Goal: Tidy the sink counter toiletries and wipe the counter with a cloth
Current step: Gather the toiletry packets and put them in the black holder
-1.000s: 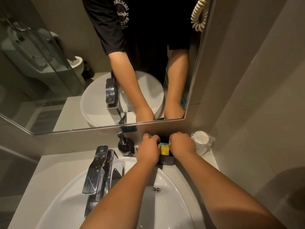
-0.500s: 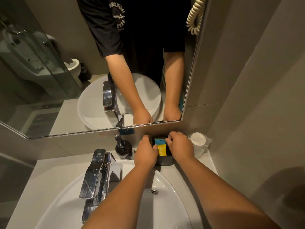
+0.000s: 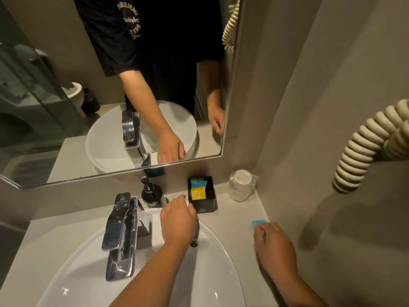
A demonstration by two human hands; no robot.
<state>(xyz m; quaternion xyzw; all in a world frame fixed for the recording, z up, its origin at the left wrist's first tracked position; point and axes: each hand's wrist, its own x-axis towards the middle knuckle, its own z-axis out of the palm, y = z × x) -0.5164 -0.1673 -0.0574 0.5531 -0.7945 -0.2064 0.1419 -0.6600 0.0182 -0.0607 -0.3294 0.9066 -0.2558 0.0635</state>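
The pale worktop (image 3: 234, 220) carries a white basin (image 3: 212, 269) with a chrome tap (image 3: 120, 231) on its left. At the far edge stand a dark soap pump (image 3: 151, 192), a black box (image 3: 201, 193) holding a blue and a yellow sachet (image 3: 198, 193), and a wrapped cup (image 3: 241, 185). The left hand (image 3: 178, 220) hangs loose and empty just beside the box. The right hand (image 3: 274, 244) pinches a teal sachet (image 3: 258, 223) on the near right. Tidying looks partly done; no cloth shows, so wiping remains.
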